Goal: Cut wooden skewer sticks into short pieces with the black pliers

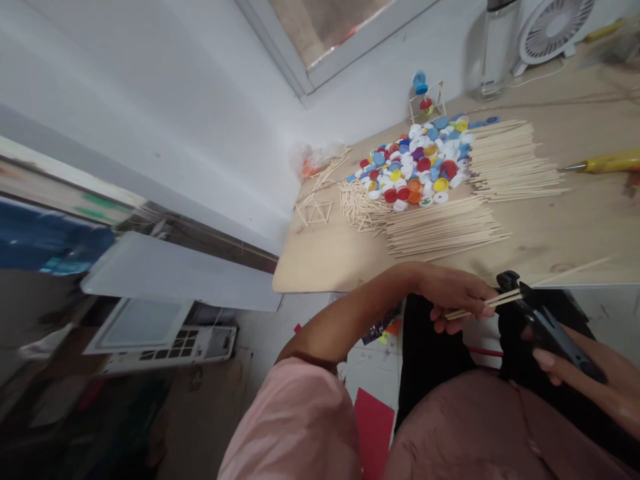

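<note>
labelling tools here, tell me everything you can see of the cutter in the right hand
The cutter is a hand tool with a black head and grey-blue handles, slanted in front of the table edge, head up-left. The right hand grips the handles; the head meets thin wooden sticks held by the left hand. Blades hidden.

Your right hand (595, 377) runs off the right edge, and its palm hides the rear of the cutter (545, 327) it grips. The fingers of your left hand (453, 293) cover the near ends of the sticks (487, 303) they pinch. Far beyond your right hand, the yellow tool (607, 162) is cut off by the right edge, and the fan (553, 27) and bottle (495, 50) by the top. Well left of your left hand, the clutter (75, 400) is blurred past telling.
</note>
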`<state>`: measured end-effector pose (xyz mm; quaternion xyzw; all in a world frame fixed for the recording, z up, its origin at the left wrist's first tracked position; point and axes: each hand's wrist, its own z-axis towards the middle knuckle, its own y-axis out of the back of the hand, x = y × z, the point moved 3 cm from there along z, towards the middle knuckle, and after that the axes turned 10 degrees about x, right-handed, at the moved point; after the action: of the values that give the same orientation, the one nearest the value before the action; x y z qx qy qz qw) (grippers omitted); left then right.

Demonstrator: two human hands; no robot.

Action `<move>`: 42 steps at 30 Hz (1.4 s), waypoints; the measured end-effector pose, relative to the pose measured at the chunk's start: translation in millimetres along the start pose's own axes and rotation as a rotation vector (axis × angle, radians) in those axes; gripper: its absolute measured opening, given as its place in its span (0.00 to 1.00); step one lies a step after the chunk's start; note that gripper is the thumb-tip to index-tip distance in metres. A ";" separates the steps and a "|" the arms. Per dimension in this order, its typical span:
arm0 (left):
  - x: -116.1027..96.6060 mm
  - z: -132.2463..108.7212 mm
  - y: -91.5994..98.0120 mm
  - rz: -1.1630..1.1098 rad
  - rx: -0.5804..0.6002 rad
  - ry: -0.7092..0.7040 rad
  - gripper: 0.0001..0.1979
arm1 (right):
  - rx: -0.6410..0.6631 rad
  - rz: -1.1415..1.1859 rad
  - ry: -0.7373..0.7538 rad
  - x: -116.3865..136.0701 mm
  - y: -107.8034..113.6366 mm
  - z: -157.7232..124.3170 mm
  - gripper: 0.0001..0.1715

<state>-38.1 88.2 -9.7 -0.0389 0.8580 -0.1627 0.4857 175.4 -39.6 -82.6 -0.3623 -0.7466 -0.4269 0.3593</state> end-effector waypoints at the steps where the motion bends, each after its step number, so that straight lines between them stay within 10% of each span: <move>1: -0.9 -0.6 0.3 0.003 0.010 -0.009 0.14 | 0.001 0.004 -0.007 1.1 -0.6 -0.5 0.29; 42: -1.8 6.4 8.9 0.115 0.004 0.148 0.04 | -0.080 -0.032 -0.176 12.8 -15.3 3.9 0.32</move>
<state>-30.9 95.5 -14.1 0.0239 0.8920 -0.1388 0.4295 155.4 -38.8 -79.0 -0.4006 -0.7632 -0.4285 0.2710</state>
